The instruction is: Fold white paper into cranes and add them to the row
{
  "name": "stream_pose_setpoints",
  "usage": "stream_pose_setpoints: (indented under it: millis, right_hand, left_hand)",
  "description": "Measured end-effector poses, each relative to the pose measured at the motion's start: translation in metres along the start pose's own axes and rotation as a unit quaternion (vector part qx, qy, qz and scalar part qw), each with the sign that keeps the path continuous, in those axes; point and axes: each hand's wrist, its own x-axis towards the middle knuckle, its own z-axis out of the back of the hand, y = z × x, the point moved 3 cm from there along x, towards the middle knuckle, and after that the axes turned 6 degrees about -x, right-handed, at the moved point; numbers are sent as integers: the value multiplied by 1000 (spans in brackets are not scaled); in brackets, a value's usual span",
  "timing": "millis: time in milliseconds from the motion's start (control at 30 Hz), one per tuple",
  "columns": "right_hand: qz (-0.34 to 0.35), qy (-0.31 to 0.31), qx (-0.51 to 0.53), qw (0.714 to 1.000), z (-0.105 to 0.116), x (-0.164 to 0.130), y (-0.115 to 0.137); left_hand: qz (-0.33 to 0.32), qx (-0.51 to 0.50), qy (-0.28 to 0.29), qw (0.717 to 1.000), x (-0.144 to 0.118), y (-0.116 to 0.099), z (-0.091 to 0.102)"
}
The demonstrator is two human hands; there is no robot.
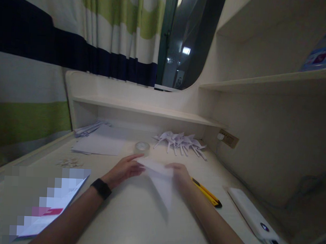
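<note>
Paper: a white sheet of paper (160, 181) between the two grips, above the surface (126, 224), a pointed corner hanging toward the person.
Left grip: the left grip (128, 167) pinches the paper's left end between thumb and fingers; a black watch (102, 188) sits on the wrist behind it.
Right grip: the right grip (180, 175), blurred, has its fingers at the paper's upper right edge; how tightly they close, I cannot tell.
Tape: a roll of tape (142, 147) just beyond the left grip.
Cutter: a yellow and black knife (207, 193) just right of the right grip.
Pinwheels: a row of white paper pinwheels (180, 140) beyond the right grip.
Stack: white sheets (100, 141) beyond and left of the left grip.
</note>
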Motion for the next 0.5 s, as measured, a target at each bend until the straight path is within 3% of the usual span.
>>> stream_pose_setpoints:
  millis: [100, 200, 333, 500]
  right_hand:
    - [32, -54, 17, 998, -4, -2, 1]
    - [59, -99, 5, 993, -14, -9, 0]
    - [97, -94, -71, 988, -29, -20, 4]
    - [104, -68, -153, 980, -37, -28, 13]
  left_hand:
    - [53, -55, 11, 997, 1, 5, -5]
    - [92, -18, 40, 995, 2, 16, -13]
    - [26, 61, 0, 998, 1, 24, -19]
    - [-33, 67, -65, 995, -4, 19, -19]
